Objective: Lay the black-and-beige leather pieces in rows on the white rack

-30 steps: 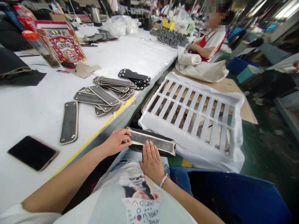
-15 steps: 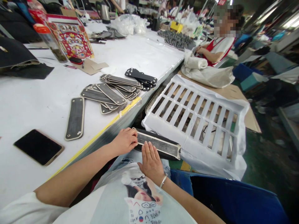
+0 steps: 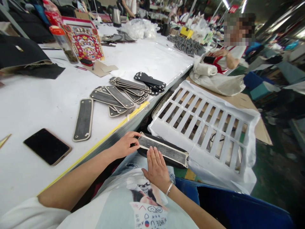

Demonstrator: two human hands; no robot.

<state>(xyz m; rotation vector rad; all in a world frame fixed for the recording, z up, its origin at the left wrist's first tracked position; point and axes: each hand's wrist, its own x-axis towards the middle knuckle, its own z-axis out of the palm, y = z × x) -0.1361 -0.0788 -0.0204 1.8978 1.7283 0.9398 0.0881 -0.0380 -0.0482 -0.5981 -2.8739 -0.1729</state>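
Note:
A long grey strap piece with a cream border (image 3: 166, 150) lies over a black piece on my lap, just below the white table's edge. My left hand (image 3: 125, 145) pinches the strap's left end, fingers curled round it. My right hand (image 3: 156, 167) lies flat on the strap's near edge with fingers stretched out, a bracelet on the wrist. A single matching strap piece (image 3: 83, 119) lies alone on the table, and a pile of several more (image 3: 119, 98) sits beside it, with black pieces (image 3: 150, 81) behind.
A dark phone (image 3: 47, 146) lies near the table's front edge. A white slatted crate lid (image 3: 202, 117) stands to the right of my hands. Another person in red and white (image 3: 226, 58) sits further along. A red printed box (image 3: 84, 39) and a bottle stand at the back left.
The view has drifted slightly, so everything sits further right and lower in the picture. My hands stay on the strap; the right hand has slid a little along its near edge.

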